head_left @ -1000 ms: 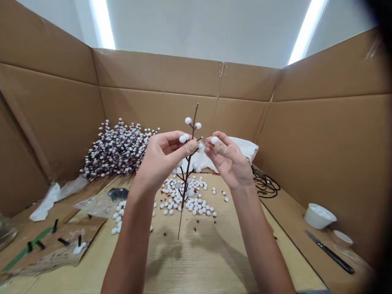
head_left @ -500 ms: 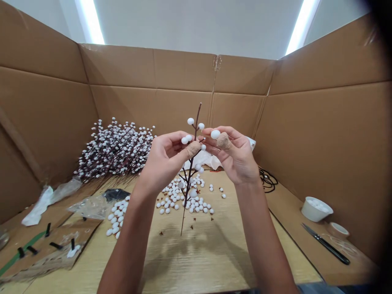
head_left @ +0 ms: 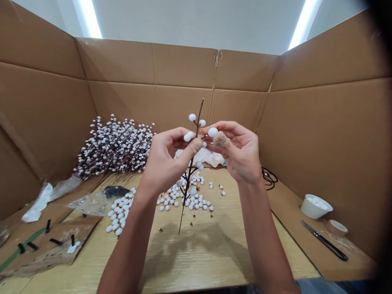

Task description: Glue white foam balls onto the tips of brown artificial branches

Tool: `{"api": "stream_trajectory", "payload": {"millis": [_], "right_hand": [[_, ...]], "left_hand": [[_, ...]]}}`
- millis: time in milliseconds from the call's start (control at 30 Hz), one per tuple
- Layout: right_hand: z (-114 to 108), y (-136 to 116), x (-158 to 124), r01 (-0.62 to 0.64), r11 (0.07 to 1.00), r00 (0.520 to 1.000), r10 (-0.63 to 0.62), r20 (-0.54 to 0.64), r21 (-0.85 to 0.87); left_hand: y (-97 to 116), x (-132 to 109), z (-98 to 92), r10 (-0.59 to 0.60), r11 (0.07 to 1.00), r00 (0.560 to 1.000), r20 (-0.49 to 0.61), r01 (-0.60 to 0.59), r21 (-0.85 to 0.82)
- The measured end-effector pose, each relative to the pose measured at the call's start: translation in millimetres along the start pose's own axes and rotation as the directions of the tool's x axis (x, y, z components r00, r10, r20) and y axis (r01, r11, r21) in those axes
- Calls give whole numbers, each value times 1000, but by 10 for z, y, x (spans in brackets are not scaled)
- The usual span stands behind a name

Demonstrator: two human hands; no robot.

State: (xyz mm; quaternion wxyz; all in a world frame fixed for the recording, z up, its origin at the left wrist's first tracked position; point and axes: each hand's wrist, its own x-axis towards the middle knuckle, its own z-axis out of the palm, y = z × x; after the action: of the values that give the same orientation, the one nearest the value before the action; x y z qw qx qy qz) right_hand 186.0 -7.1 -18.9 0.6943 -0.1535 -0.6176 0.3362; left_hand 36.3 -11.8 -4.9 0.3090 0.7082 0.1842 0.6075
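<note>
Above the table (head_left: 190, 263), left hand (head_left: 167, 159) grips stem (head_left: 189, 173) — right hand (head_left: 241, 151), ball (head_left: 212, 132).

The left hand (head_left: 165, 161) holds a tilted brown twig (head_left: 189, 175); the right hand (head_left: 241, 157) pinches a white ball (head_left: 212, 132) beside it.

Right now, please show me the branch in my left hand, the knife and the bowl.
Branch (head_left: 191, 164): head view, middle of stem.
Knife (head_left: 330, 245): head view, black handle.
Bowl (head_left: 312, 212): head view, outer wall.

Ball (head_left: 212, 132) smooth; cardboard walls (head_left: 330, 139) matt; tabletop (head_left: 196, 267) semi-gloss.
</note>
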Motion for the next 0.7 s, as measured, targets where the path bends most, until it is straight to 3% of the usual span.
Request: {"api": "stream_trajectory", "payload": {"millis": [367,700], "right_hand": [[1,60,-17,84,991,996,-84,5,-105],[19,108,-14,58,986,998,-63,-29,-153]], "left_hand": [[-32,-22,-13,16,995,1000,-20,-14,96],[-32,-9,-19,32,990,998,-56,-23,140]]}}
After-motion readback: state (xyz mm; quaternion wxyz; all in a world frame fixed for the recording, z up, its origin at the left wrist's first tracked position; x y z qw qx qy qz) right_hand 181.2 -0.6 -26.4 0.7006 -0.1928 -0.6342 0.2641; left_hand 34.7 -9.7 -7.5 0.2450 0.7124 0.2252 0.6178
